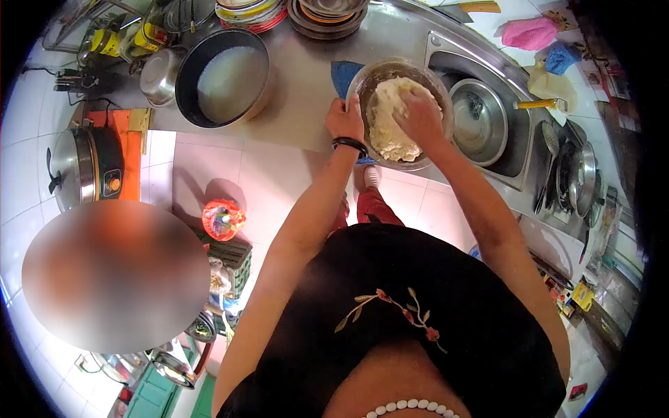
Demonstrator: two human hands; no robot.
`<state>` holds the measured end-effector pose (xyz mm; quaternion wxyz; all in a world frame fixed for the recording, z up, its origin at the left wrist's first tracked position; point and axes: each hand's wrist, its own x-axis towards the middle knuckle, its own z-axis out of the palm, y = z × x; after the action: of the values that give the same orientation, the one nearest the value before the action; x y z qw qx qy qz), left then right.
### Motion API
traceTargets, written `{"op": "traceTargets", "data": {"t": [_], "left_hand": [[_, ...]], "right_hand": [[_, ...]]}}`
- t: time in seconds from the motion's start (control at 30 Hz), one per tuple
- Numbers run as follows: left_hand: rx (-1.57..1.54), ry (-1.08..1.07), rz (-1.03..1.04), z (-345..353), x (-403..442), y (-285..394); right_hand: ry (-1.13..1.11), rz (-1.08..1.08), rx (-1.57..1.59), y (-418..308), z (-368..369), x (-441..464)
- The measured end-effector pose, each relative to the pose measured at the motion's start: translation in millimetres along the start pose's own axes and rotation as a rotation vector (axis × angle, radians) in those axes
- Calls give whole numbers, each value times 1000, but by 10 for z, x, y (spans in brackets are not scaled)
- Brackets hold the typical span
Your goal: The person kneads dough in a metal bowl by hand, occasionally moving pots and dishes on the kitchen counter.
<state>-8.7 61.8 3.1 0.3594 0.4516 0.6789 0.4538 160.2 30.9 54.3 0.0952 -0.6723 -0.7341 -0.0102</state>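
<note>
A metal mixing bowl sits at the front edge of the counter, left of the sink. Inside it is a pale, lumpy mass of dough. My left hand, with a dark bracelet at the wrist, grips the bowl's left rim, thumb on the upper side. My right hand reaches into the bowl and presses on the dough, its fingers curled and partly sunk in it. A blue cloth shows by the bowl's left side.
To the left stands a large dark pot with whitish contents. Stacked plates and brown bowls are behind. On the right, the sink holds a metal basin. An electric cooker stands at far left.
</note>
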Motion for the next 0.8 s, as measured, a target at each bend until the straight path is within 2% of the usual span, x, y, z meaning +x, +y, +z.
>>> {"op": "traceTargets", "data": {"t": [0.07,0.13,0.2,0.23,0.3,0.4,0.5,0.6,0.7,0.8], "left_hand": [[2,16,10,-36,-12,72],[-27,6,-11,-3,-8,63],[-80,-20,-69,18,-9,-6],[-29,8,-17,21,-12,-11],[-97,-7,-46,30,25,-3],[-98,-15,-45,6,-24,-5],[-82,-35,-53,5,-23,1],[-64,-17,-12,-37,-16,32],[-29,-22,7,-55,-26,125],[6,-40,-4,-53,6,83]], "right_hand": [[-101,42,21,-187,-451,-217],[-155,-58,-8,-199,-478,-328],[-218,-100,-23,-201,-447,-413],[-243,-101,-24,-223,-408,-401],[-255,-126,19,-222,-341,-293],[-402,-126,-11,-200,-159,-142],[-469,-267,-137,-238,-76,86],[-518,-193,-153,-284,29,242],[-421,-197,-106,-224,158,129],[-347,56,205,-346,-261,13]]}}
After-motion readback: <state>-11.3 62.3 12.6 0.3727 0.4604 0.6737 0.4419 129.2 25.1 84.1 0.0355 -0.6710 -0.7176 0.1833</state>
